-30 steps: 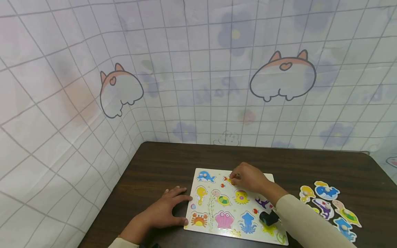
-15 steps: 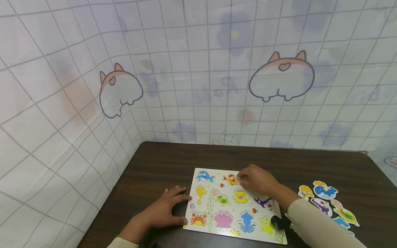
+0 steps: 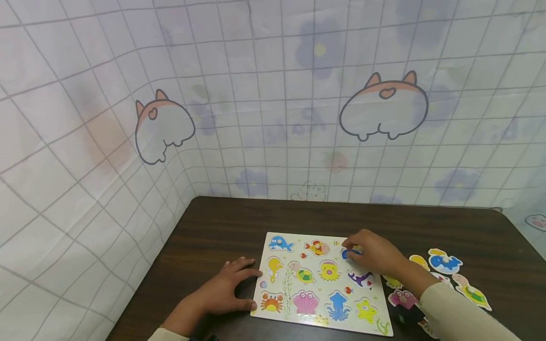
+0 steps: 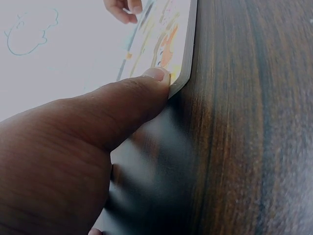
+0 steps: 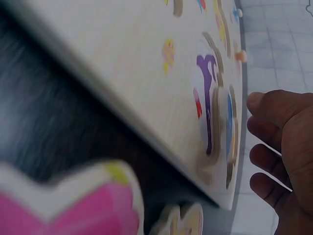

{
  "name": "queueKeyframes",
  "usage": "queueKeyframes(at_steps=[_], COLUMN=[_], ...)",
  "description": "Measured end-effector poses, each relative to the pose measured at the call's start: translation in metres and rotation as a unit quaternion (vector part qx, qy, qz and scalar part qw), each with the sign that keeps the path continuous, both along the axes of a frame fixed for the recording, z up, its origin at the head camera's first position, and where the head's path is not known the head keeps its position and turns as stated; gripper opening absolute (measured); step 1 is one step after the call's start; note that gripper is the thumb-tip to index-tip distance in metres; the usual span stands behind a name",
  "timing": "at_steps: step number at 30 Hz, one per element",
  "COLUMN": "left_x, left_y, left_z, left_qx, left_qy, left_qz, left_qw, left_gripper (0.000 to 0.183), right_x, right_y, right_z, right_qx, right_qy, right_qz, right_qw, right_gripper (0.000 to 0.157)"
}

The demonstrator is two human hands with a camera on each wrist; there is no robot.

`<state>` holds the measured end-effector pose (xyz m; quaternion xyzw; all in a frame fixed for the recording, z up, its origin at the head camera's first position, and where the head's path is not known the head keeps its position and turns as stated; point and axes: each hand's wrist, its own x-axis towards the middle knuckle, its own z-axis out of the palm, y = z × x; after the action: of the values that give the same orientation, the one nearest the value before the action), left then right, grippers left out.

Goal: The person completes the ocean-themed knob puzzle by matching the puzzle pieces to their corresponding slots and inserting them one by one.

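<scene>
A white sea-animal peg puzzle board [image 3: 351,322] lies on the table in the head view. My left hand [image 3: 219,291] rests at its left side, fingers spread; in the left wrist view the thumb [image 4: 132,93] touches the board's corner. Over the top right of the board is my right hand [image 3: 375,253], partly covering a blue recess [image 3: 350,254]. Its fingers are loosely bent with nothing between them in the right wrist view. A red-yellow fish piece [image 3: 317,247] and a blue dolphin piece [image 3: 279,243], both knobbed, sit in their recesses in the top row.
Loose puzzle pieces lie right of the board: a blue whale [image 3: 445,263], a turtle [image 3: 472,291], a pink clam-like piece [image 3: 402,298] and others, some hidden under my right forearm. A patterned cloth wall [image 3: 273,142] stands behind the dark wooden table [image 3: 239,218].
My right hand has let go of the fish piece and moved right across the board's top row, uncovering the fish. The left hand has stayed in place.
</scene>
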<state>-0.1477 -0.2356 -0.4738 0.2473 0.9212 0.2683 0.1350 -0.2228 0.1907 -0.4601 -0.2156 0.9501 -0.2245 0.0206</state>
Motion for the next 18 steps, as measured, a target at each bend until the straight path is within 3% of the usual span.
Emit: queueKeyframes(at_steps=[5, 18], left_x=[0.001, 0.001], left_y=[0.000, 0.000], left_z=[0.001, 0.000], left_qx=[0.005, -0.001], left_qy=[-0.002, -0.008], left_qz=[-0.002, 0.006], left_qw=[1.0000, 1.0000], left_gripper=[0.071, 0.070], right_x=[0.004, 0.014], right_y=[0.015, 0.052], right_z=[0.003, 0.004], right_qx=[-0.004, 0.006], right_qy=[-0.005, 0.024], right_qz=[-0.018, -0.009], right_qw=[1.000, 1.000], right_gripper=[0.021, 0.021])
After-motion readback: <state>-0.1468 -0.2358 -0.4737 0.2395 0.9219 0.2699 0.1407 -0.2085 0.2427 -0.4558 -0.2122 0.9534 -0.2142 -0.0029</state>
